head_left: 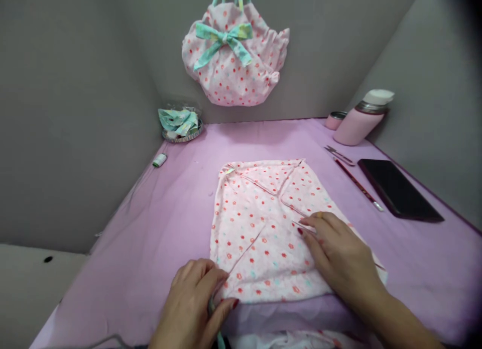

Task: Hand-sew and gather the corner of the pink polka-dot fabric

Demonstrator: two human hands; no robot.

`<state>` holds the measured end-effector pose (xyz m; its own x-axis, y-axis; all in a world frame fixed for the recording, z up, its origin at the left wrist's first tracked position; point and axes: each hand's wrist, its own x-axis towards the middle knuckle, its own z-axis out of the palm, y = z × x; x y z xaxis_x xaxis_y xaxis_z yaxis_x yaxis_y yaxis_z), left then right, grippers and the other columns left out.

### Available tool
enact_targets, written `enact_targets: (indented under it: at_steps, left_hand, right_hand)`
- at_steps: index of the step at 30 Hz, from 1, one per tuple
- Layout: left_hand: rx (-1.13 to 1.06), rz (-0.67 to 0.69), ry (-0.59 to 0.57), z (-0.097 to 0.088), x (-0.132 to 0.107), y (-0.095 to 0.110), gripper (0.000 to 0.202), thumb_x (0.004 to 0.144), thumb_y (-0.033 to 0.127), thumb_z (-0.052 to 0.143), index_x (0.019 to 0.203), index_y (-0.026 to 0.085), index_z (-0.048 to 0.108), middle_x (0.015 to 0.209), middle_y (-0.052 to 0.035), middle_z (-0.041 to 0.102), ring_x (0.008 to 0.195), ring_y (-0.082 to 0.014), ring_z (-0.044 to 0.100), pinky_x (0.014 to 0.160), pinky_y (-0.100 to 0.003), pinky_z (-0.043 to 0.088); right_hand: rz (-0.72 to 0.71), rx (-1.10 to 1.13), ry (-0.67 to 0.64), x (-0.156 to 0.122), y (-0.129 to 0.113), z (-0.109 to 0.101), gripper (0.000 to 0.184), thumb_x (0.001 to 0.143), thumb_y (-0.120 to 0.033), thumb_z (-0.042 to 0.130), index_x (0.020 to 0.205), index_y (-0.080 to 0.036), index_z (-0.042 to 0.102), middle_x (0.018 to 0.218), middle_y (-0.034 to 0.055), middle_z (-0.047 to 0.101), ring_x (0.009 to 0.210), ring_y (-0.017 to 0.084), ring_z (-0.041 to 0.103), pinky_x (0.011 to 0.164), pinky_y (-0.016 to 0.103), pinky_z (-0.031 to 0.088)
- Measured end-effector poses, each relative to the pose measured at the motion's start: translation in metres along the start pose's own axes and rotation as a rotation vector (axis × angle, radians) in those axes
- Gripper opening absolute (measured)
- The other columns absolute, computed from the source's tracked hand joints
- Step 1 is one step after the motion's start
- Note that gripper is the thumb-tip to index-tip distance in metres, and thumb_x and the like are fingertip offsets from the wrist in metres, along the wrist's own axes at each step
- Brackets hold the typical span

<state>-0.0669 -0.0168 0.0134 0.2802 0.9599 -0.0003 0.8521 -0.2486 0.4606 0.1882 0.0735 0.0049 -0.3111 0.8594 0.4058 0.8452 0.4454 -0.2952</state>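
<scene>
A pink cloth (259, 243) with red and teal dots lies on the purple table cover, its edges folded inward so that flaps and slanting seams show on top. My left hand (192, 301) grips its near left corner between thumb and fingers. A green strip (221, 340) hangs below that thumb, partly hidden by the hand. My right hand (339, 256) rests on the cloth's right side, thumb and forefinger pinched at a thin pale flap edge (304, 227). A bit of green-yellow fabric (229, 171) peeks out at the far left corner.
A dotted pink bag (233, 80) with a green bow hangs at the back. Scraps fill a round tray (188, 136) near a thread spool (159, 160). At right are a pink flask (357, 125), its cup (335, 120), thread snips (339, 155), a pencil (357, 183) and a phone (401, 188).
</scene>
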Motion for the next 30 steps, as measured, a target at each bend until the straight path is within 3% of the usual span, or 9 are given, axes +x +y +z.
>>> enact_targets:
  at_steps: [2, 7, 9, 11, 14, 20, 25, 30]
  left_hand:
    - [0.048, -0.011, 0.025, 0.002, -0.001, 0.002, 0.013, 0.077, 0.028, 0.058, 0.087, 0.019, 0.057, 0.085, -0.0069, 0.059, 0.078, -0.0239, 0.055, 0.066, -0.038, 0.044]
    - [0.091, 0.055, 0.063, 0.007, 0.001, 0.011, 0.006, 0.078, 0.015, 0.055, 0.073, 0.018, 0.056, 0.071, -0.0036, 0.060, 0.066, -0.0203, 0.054, 0.059, -0.033, 0.041]
    - [0.091, 0.131, 0.126, 0.007, 0.001, 0.011, 0.007, 0.076, 0.012, 0.057, 0.073, 0.019, 0.057, 0.068, -0.0022, 0.061, 0.063, -0.0191, 0.054, 0.058, -0.031, 0.039]
    - [0.077, 0.177, 0.180, 0.007, -0.002, 0.009, 0.008, 0.074, 0.012, 0.060, 0.072, 0.020, 0.058, 0.067, -0.0001, 0.063, 0.062, -0.0178, 0.055, 0.058, -0.030, 0.038]
    - [0.043, 0.204, 0.243, 0.005, -0.006, 0.006, 0.007, 0.073, 0.015, 0.062, 0.072, 0.021, 0.059, 0.070, 0.0017, 0.065, 0.064, -0.0159, 0.056, 0.060, -0.029, 0.037]
    - [-0.025, 0.198, 0.278, 0.001, -0.008, 0.005, 0.006, 0.070, 0.020, 0.066, 0.073, 0.020, 0.060, 0.076, -0.0014, 0.066, 0.067, -0.0167, 0.057, 0.061, -0.029, 0.039]
    - [0.031, 0.198, 0.251, 0.004, -0.007, 0.006, 0.009, 0.073, 0.012, 0.058, 0.074, 0.020, 0.061, 0.076, -0.0014, 0.065, 0.068, -0.0166, 0.055, 0.062, -0.028, 0.039]
    - [0.036, 0.263, 0.299, 0.005, -0.006, 0.008, 0.014, 0.079, 0.012, 0.053, 0.073, 0.022, 0.063, 0.072, -0.0003, 0.063, 0.064, -0.0147, 0.053, 0.059, -0.028, 0.037]
  right_hand:
    - [-0.130, 0.145, -0.006, 0.000, -0.024, -0.002, 0.016, 0.086, -0.017, 0.041, 0.090, -0.016, 0.057, 0.088, 0.0085, 0.057, 0.086, 0.021, 0.053, 0.075, 0.032, 0.042]
    - [-0.371, 0.428, -0.451, -0.011, -0.076, 0.018, 0.025, 0.081, -0.009, 0.044, 0.101, -0.020, 0.053, 0.089, 0.0029, 0.055, 0.077, 0.014, 0.049, 0.064, 0.023, 0.041]
    - [-0.403, 0.420, -0.504, -0.018, -0.081, 0.031, 0.019, 0.078, -0.010, 0.047, 0.094, -0.020, 0.053, 0.087, 0.0009, 0.053, 0.074, 0.013, 0.047, 0.062, 0.022, 0.038]
    - [-0.408, 0.390, -0.431, -0.025, -0.077, 0.041, 0.013, 0.079, -0.007, 0.046, 0.078, -0.019, 0.051, 0.081, -0.0004, 0.050, 0.070, 0.012, 0.045, 0.059, 0.022, 0.034]
    - [-0.428, 0.382, -0.331, -0.034, -0.068, 0.047, 0.020, 0.082, -0.006, 0.040, 0.067, -0.018, 0.048, 0.075, -0.0006, 0.048, 0.067, 0.011, 0.043, 0.057, 0.022, 0.031]
    - [-0.481, 0.431, -0.301, -0.035, -0.065, 0.040, 0.028, 0.086, -0.008, 0.032, 0.066, -0.017, 0.050, 0.075, 0.0027, 0.052, 0.065, 0.013, 0.045, 0.057, 0.024, 0.033]
    - [-0.502, 0.406, -0.362, -0.026, -0.072, 0.030, 0.022, 0.083, -0.009, 0.037, 0.075, -0.017, 0.056, 0.075, 0.0046, 0.056, 0.068, 0.015, 0.048, 0.061, 0.025, 0.038]
    - [-0.546, 0.366, -0.281, -0.028, -0.072, 0.037, 0.017, 0.083, -0.019, 0.044, 0.073, -0.020, 0.058, 0.070, 0.0030, 0.054, 0.062, 0.014, 0.046, 0.055, 0.024, 0.036]
